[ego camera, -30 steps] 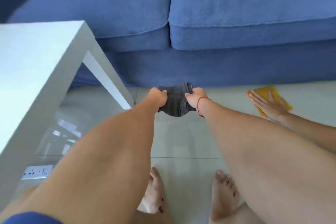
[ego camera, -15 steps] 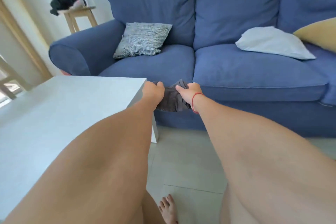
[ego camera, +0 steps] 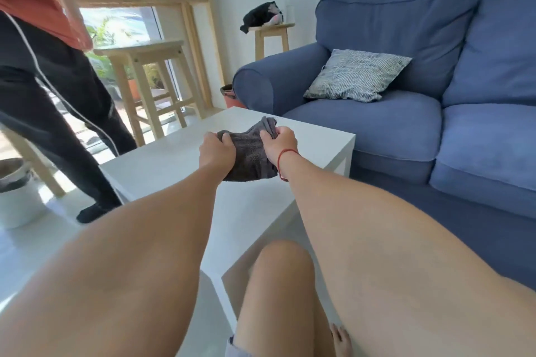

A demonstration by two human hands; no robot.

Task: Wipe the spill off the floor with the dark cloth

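A dark grey cloth (ego camera: 251, 155) hangs bunched between both hands, held above the white coffee table (ego camera: 179, 162). My left hand (ego camera: 216, 149) grips its left edge. My right hand (ego camera: 280, 143), with a red string on the wrist, pinches its upper right corner. The floor spill is hidden from view; only a strip of pale floor (ego camera: 17, 240) shows at the left.
A blue sofa (ego camera: 435, 124) with a striped cushion (ego camera: 356, 75) fills the right. Another person in black trousers (ego camera: 58, 113) stands at the left by wooden stools (ego camera: 150, 78). A white bucket (ego camera: 16, 194) sits at the far left. My knee (ego camera: 278, 284) is below.
The view has risen from the floor to above the table and swung left. Both hands kept hold of the cloth and carried it up from floor level. The yellow cloth and other hand left view.
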